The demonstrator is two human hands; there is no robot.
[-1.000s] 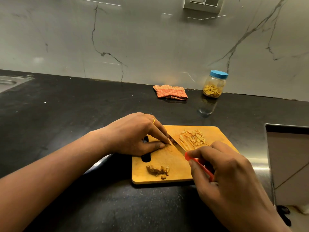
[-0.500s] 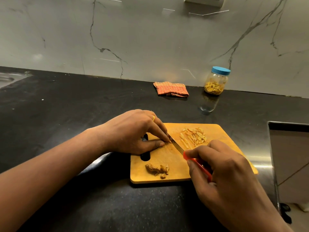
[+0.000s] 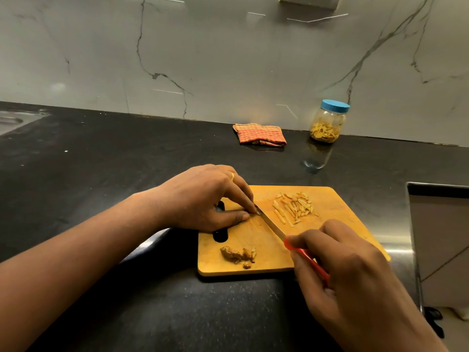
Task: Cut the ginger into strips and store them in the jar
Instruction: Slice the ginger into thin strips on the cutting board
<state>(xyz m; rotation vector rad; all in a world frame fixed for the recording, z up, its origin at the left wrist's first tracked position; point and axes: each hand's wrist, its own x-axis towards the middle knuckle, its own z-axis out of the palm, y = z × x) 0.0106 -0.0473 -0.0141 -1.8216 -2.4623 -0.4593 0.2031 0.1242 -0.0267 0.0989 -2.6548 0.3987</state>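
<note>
Counter: knife beside ginger strips

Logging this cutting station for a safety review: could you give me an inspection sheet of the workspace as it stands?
Surface: black countertop, wooden cutting board near its front edge.
Job's things: ginger strips piled on the board; uncut ginger piece at the board's front; lidded jar by the wall, partly filled.
Clutter: folded orange cloth.
Hands: left hand pins something small at the blade tip; right hand grips the red-handled knife.
Cables: nothing seen.
Surroundings: marble-patterned wall.
</note>
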